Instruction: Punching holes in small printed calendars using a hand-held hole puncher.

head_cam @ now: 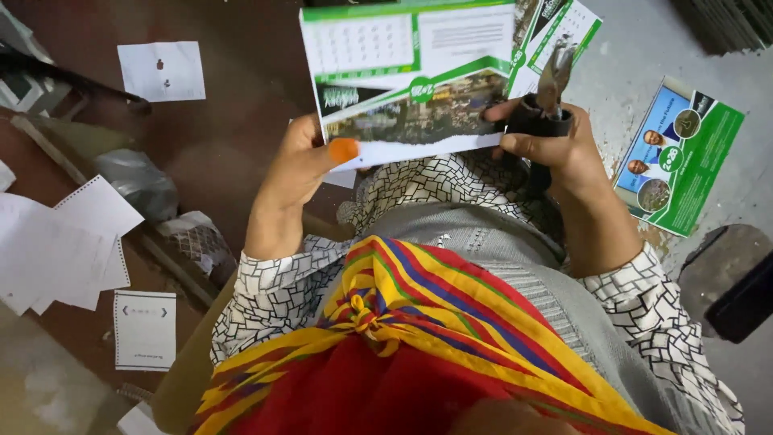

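Calendar sheet, top edge cropped, pinched by left hand; right hand grips half-hidden scissors.

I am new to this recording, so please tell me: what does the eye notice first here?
At top centre, the left hand holds a green and white calendar sheet while the right hand cuts it with scissors. Below lies a bright striped cloth. A green leaflet rests on the floor at right.

Paper-cutting workshop floor: loose paper sheets, printed calendar pages.
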